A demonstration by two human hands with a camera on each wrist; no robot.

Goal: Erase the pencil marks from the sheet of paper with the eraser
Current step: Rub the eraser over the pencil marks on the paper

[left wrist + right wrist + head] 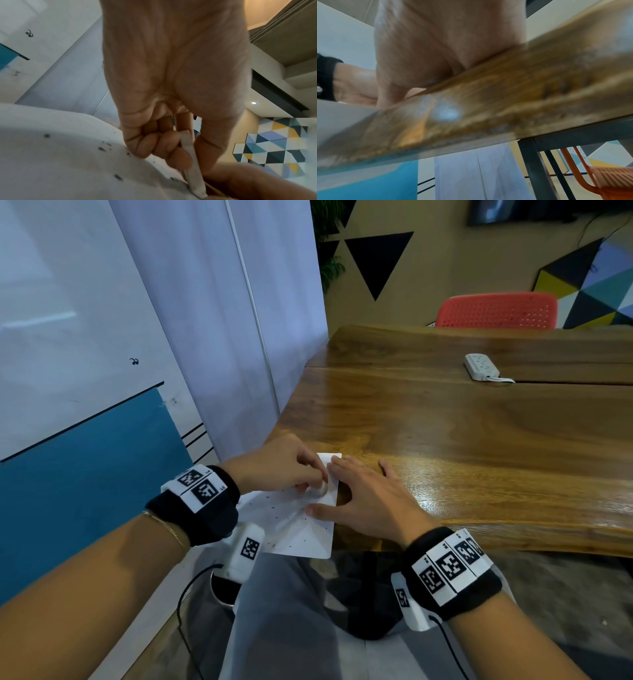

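A white sheet of paper (298, 525) lies at the near left corner of the wooden table (479, 440), its near edge hanging over the table's front. Dark crumbs and short pencil marks dot it (68, 155). My left hand (291, 470) pinches a flat whitish eraser (322, 489) and holds its lower end against the sheet (192, 162). My right hand (363, 501) lies flat with spread fingers on the sheet's right edge and the table, right beside the eraser. In the right wrist view only the palm (436, 47) and the table edge (488, 101) show.
A white power strip (481, 367) lies at the far right of the table. A red chair (496, 310) stands behind it. A white wall with a blue panel (85, 491) is close on the left. My grey trouser legs (284, 628) are below the table's edge.
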